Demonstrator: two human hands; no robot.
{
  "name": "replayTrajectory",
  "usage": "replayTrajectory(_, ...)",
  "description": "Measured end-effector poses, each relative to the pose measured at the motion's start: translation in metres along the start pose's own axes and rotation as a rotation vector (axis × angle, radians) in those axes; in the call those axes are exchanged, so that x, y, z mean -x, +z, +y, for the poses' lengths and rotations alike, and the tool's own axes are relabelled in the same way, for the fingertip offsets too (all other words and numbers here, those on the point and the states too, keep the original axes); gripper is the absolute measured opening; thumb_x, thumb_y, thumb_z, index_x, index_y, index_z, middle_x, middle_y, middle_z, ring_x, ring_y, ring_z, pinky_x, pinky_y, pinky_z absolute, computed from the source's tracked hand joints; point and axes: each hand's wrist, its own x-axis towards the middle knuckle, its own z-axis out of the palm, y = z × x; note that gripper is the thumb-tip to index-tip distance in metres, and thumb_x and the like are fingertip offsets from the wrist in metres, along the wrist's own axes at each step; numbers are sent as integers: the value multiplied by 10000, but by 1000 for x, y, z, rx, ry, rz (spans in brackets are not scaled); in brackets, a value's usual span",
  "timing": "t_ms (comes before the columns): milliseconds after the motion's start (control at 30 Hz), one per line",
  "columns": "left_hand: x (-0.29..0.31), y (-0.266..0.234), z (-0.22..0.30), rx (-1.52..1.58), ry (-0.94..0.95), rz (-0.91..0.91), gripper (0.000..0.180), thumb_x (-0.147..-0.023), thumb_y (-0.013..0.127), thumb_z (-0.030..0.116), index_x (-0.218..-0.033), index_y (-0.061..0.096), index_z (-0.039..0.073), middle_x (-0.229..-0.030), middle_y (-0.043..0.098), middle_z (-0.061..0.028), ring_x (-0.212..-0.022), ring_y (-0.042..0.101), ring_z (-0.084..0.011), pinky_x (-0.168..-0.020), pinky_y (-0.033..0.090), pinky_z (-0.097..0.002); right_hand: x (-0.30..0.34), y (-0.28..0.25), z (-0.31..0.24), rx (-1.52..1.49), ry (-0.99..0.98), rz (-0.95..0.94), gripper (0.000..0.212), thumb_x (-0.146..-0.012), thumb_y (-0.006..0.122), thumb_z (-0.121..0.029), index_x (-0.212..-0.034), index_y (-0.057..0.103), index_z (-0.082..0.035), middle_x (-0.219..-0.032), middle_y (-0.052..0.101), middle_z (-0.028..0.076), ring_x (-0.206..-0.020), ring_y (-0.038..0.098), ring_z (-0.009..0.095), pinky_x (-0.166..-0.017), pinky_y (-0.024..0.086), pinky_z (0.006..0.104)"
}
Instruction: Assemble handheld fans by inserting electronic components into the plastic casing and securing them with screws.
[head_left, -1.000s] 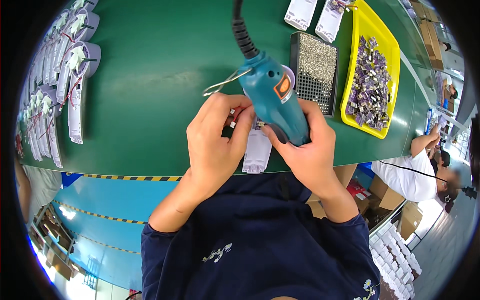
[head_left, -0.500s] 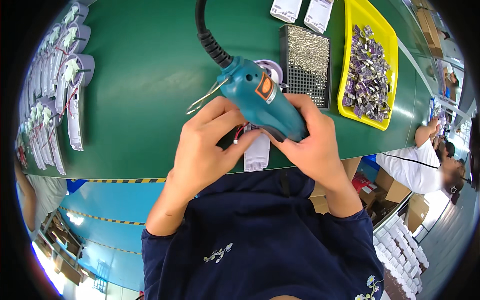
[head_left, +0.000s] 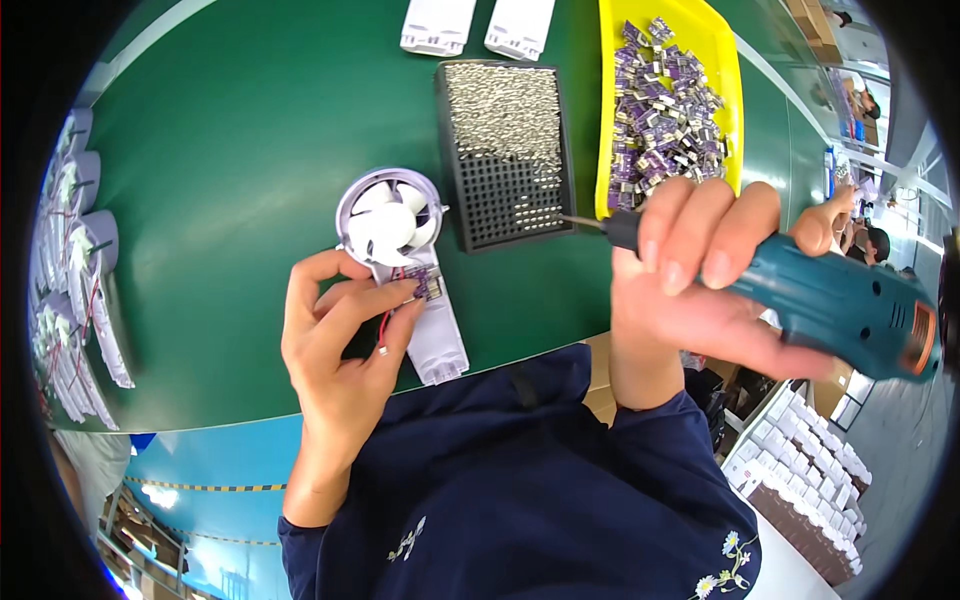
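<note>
1 green worktop (head_left: 240, 220) carried everything before you, with lilac fan units (head_left: 95, 265) ranked along its left side, perhaps to keep them out of your tool's way. The yellow tray (head_left: 712, 35) held heaped purple modules (head_left: 670, 110) on your right, probably for easy reach. Your right hand (head_left: 690, 270) was wrapped around the teal electric screwdriver (head_left: 850, 305), its body swung sideways, seemingly to bring its nose toward the screws (head_left: 505, 110). These crowded the far part of the black screw tray (head_left: 490, 200), which sat between the yellow tray and the lilac fan housing (head_left: 442, 345). That housing lay with its round end away from you and its handle toward your body, likely so its open face was within reach. Your left hand (head_left: 340, 330) was closed, thumb and fingertips on the purple circuit board (head_left: 430, 283) in that handle, apparently steadying it. Thin wires (head_left: 384, 325) hung beside those fingers, ending in a white connector (head_left: 383, 351). Slimmest, the bit (head_left: 582, 220) reached the black screw tray's edge; whether it touched a screw, you couldn't tell.
</note>
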Motion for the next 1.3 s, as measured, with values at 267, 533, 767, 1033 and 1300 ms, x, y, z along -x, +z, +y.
replayTrajectory(267,-4,18,5,-13,-48,30,232,-711,842,-66,-911,764,23,-1074,574,-84,-764,664,-158,-667,531,-273,1,-8,19,51,-1,-108,994,-776,455,-920,-1345,454,-105,-883,551,99,-614,534,223,-583,425,383)
replayTrajectory(533,-4,21,5,-15,-39,38,233,-716,842,-71,-914,764,24,-1066,562,-78,-761,659,-151,-679,529,-264,7,-14,32,85,-44,-106,1050,-748,441,-942,-1393,426,-113,-863,545,91,-601,527,211,-561,442,362)
replayTrajectory(767,-4,19,4,-11,-22,34,229,-723,837,-68,-920,756,16,-1067,561,-84,-765,663,-155,-684,528,-265,2,-16,29,109,-19,-187,1018,-772,452,-916,-1392,424,-109,-851,544,91,-581,519,209,-547,439,352)
replayTrajectory(1033,-4,20,5,1,-37,36,219,-726,836,-66,-911,754,19,-1068,561,-79,-763,658,-157,-671,524,-269,8,-5,29,87,-16,-172,944,-795,504,-870,-1350,431,-111,-857,546,94,-601,526,217,-550,429,353)
replayTrajectory(1300,-4,21,5,22,-31,62,209,-738,828,-64,-916,756,17,-1063,571,-88,-754,667,-162,-671,527,-277,7,-4,34,122,-57,-203,939,-785,540,-861,-1345,431,-115,-867,546,90,-609,521,216,-560,429,357)
